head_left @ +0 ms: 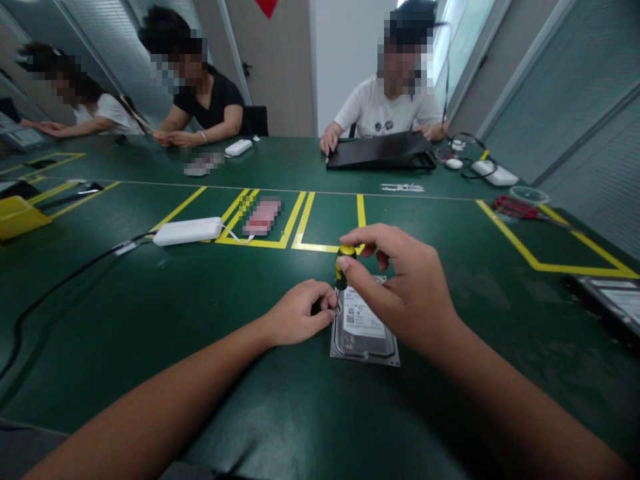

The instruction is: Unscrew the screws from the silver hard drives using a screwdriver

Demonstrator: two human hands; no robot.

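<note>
A hard drive (365, 327) with a white label lies flat on the green table. My right hand (405, 287) grips a short yellow and black screwdriver (341, 270) by its handle, thumb on one side and index finger over the top. The screwdriver stands upright over the drive's left edge. My left hand (305, 310) rests at that same edge, its thumb and fingertips pinched together around the lower end of the screwdriver. Whether they hold the shaft or a screw is too small to make out.
A white power bank (187, 231) with a cable lies left of a pink phone (263, 217). Yellow tape (320, 247) marks the table (240, 400). Another drive (615, 300) sits at the right edge. Across the table, a person handles a black panel (383, 152); two others sit further left.
</note>
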